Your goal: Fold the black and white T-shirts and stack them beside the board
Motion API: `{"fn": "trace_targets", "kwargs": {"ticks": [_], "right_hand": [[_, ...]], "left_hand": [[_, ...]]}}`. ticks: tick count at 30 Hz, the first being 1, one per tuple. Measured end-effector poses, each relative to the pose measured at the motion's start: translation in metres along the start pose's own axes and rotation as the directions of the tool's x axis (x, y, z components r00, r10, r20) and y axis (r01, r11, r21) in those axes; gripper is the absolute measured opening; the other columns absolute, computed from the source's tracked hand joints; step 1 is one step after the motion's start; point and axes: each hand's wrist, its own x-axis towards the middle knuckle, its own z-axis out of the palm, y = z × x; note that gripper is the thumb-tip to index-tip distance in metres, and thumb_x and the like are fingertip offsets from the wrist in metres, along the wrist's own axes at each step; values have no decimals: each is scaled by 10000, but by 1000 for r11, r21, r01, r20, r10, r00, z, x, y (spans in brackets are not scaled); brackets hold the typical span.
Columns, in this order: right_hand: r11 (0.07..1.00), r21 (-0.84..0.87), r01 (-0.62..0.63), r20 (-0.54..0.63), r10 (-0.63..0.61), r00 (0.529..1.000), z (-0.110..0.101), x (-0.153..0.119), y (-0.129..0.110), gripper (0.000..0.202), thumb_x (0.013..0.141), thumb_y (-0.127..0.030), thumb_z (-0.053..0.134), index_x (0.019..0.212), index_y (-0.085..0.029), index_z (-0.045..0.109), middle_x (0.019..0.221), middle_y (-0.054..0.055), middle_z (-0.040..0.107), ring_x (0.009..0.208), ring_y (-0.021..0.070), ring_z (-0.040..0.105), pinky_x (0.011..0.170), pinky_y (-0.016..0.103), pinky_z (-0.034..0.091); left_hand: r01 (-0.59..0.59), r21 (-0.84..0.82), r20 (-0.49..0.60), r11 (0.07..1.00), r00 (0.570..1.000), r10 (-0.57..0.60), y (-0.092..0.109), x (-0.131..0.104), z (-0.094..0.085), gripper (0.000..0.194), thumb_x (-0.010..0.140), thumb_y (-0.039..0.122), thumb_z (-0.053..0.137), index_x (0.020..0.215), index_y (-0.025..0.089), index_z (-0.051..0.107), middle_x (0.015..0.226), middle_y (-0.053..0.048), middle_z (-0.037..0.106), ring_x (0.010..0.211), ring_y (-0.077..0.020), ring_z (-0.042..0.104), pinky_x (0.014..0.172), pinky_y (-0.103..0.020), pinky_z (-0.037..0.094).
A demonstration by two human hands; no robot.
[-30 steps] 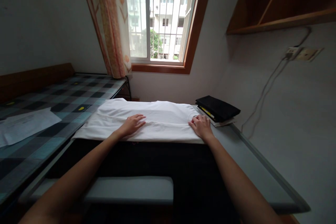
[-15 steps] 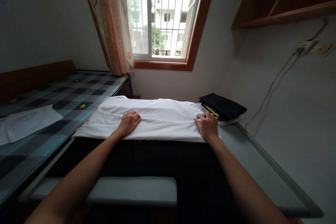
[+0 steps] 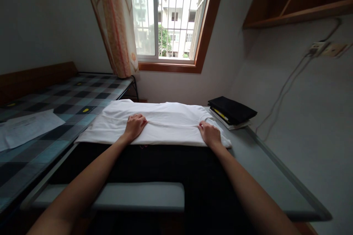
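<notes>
A white cloth [image 3: 171, 132], folded into a wide band, lies across a black cloth [image 3: 165, 165] on the table. My left hand [image 3: 135, 126] rests on the left part of the white cloth, its fingertips pinching a raised crease. On the right part, my right hand [image 3: 209, 133] pinches the same crease between thumb and fingers. Between the two hands the crease runs nearly straight. The right end of the white cloth shows beyond my right hand.
The grey table [image 3: 275, 176] reaches to the right wall. At its back right lies a black folder [image 3: 231, 110] on papers. A bed with a checked cover [image 3: 91, 91] and a paper sheet [image 3: 30, 126] is at the left. A wooden shelf [image 3: 298, 16] hangs upper right.
My right hand has moved left along the crease, uncovering the right end of the white cloth. My left hand has stayed at almost the same place on it.
</notes>
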Motion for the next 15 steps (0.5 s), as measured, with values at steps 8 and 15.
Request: {"fn": "trace_targets", "kwargs": {"ticks": [8,15], "right_hand": [[991,131,-2,-179,25,984,-4,-2,13,288,895,-240,477,1133,-186,630,1044,115,624,910,240,593,785,319,424],[913,407,-36,-250,149,957,12,9,62,286,824,-342,545,987,-152,682,883,89,598,826,230,585,833,370,463]], "left_hand": [[3,-54,39,999,999,-1,-1,-4,1,242,916,304,471,910,184,681,979,-108,649,961,-277,590,855,-411,408],[34,-92,69,995,997,-28,-2,-5,3,250,907,308,473,960,191,687,1000,-92,649,1005,-266,584,882,-396,425]]}}
